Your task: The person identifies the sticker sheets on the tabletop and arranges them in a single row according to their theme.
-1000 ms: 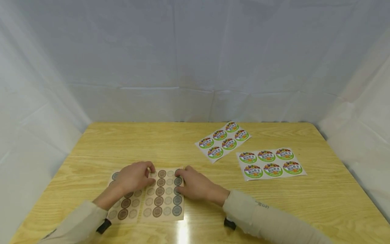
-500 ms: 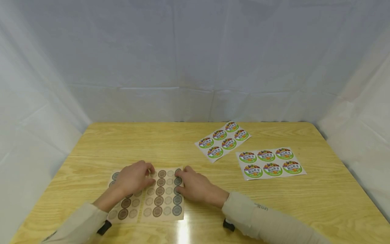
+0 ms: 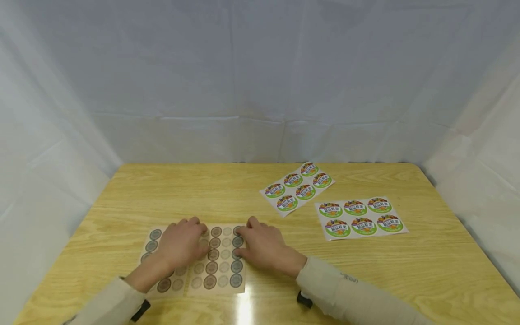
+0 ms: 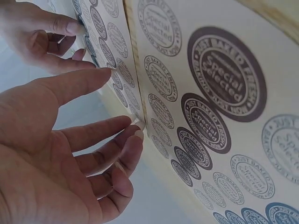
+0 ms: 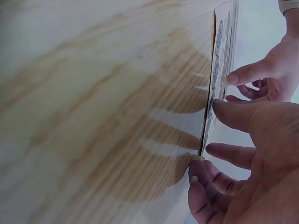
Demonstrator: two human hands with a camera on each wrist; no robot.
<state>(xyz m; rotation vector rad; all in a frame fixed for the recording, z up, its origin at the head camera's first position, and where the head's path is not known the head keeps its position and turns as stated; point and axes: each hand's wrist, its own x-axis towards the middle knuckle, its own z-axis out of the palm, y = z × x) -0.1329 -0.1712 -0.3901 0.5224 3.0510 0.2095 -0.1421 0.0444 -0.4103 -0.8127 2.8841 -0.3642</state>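
Observation:
Two kraft-coloured sheets of round stickers lie side by side at the table's front left, a thin strip of wood between them. My left hand (image 3: 180, 243) covers part of the left sheet (image 3: 178, 292) and reaches the right sheet (image 3: 217, 289). In the left wrist view, the thumb and index finger of that left hand (image 4: 79, 144) stand apart, their tips at the sheets' neighbouring edges. My right hand (image 3: 264, 247) rests on the right sheet's outer edge. In the right wrist view, the right hand (image 5: 252, 154) touches the sheet with spread thumb and index finger, other fingertips bent at its corner.
Two white sheets of colourful round stickers lie to the right: a slanted one (image 3: 298, 187) farther back and another (image 3: 361, 218) nearer. The wooden table (image 3: 203, 189) is bordered by pale hanging cloth (image 3: 260, 81) at the back and sides.
My left hand has shifted slightly right and toward me, uncovering more stickers at the left sheet's upper left. The right hand stays nearly in place.

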